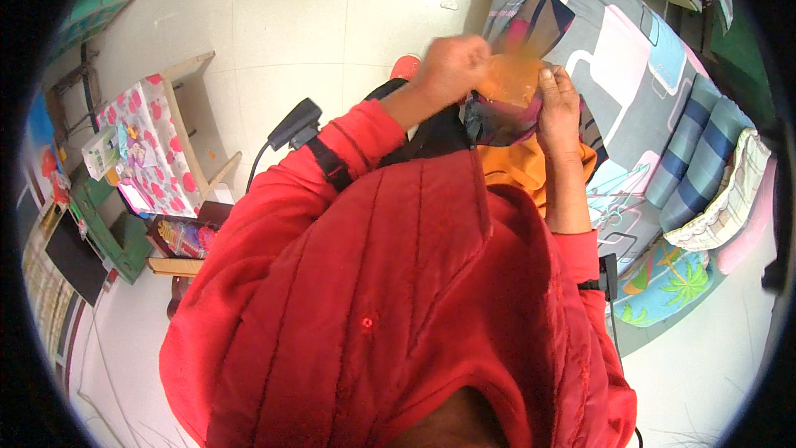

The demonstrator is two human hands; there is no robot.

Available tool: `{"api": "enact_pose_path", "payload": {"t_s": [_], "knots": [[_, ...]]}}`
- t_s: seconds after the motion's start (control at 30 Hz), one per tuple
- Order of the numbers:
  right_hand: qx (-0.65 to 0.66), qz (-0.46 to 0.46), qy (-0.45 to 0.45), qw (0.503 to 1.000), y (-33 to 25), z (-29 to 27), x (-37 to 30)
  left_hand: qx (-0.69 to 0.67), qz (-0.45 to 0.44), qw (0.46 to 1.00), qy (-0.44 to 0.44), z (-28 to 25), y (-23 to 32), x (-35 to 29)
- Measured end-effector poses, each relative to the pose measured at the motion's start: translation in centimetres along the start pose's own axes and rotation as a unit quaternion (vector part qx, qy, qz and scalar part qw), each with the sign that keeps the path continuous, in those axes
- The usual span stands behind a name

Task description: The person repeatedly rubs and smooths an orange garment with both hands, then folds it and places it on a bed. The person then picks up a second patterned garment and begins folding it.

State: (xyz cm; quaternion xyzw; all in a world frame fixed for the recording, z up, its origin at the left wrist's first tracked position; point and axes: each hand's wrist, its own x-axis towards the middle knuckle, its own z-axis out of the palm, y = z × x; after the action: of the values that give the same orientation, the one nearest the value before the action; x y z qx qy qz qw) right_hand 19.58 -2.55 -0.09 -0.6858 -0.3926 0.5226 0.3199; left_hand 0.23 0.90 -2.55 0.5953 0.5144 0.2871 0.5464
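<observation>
A flat, roughly square orange piece [510, 81], slightly smeared by motion, is held up in front of me; I cannot tell its material. My right hand [560, 104] pinches its right edge, thumb on top. At its left edge, my left hand [452, 70] is closed like a fist and blurred; what its fingers hold is hidden. Dark patterned fabric [539, 21] with pink patches shows beyond and below the piece. An orange cloth [514, 168] lies below, between my forearms.
A bed with a grey patterned sheet [613, 33] stands at the right, bearing rolled blue striped bedding [705, 145] and several thin hangers [622, 195]. At the left is a table with a pink-and-white cover [153, 133], a box [99, 153] on it. Pale floor tiles [290, 17] lie ahead.
</observation>
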Motion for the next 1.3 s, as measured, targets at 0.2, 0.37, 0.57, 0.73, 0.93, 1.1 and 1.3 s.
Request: {"api": "enact_pose_path", "payload": {"t_s": [0.2,0.37,0.57,0.73,0.93,1.1,1.3], "knots": [[0.002,-0.017,0.010,1.000,-0.4,0.1,0.0,0.018,0.251,0.962,0.110,1.3,1.2,0.2],[0.091,0.024,-0.014,0.996,-0.3,0.4,-0.1,0.009,0.294,0.956,0.001,1.9,1.4,-0.5],[0.101,0.033,0.012,0.994,-0.6,-0.5,-0.1,0.108,0.210,0.972,0.021,0.2,0.4,-0.1],[0.123,0.017,-0.023,0.992,-0.6,-0.4,-0.1,0.009,0.198,0.977,0.077,2.9,1.2,0.3],[0.070,0.024,-0.009,0.997,-0.2,0.0,-0.3,0.029,-0.090,0.984,-0.153,0.4,-0.2,1.3],[0.126,0.053,-0.004,0.991,0.0,-0.3,-0.3,-0.105,0.053,0.992,-0.042,0.8,-1.0,0.7],[0.054,0.057,-0.013,0.997,0.6,-0.4,-0.2,0.005,-0.011,0.994,-0.105,2.3,-2.0,0.3]]}}
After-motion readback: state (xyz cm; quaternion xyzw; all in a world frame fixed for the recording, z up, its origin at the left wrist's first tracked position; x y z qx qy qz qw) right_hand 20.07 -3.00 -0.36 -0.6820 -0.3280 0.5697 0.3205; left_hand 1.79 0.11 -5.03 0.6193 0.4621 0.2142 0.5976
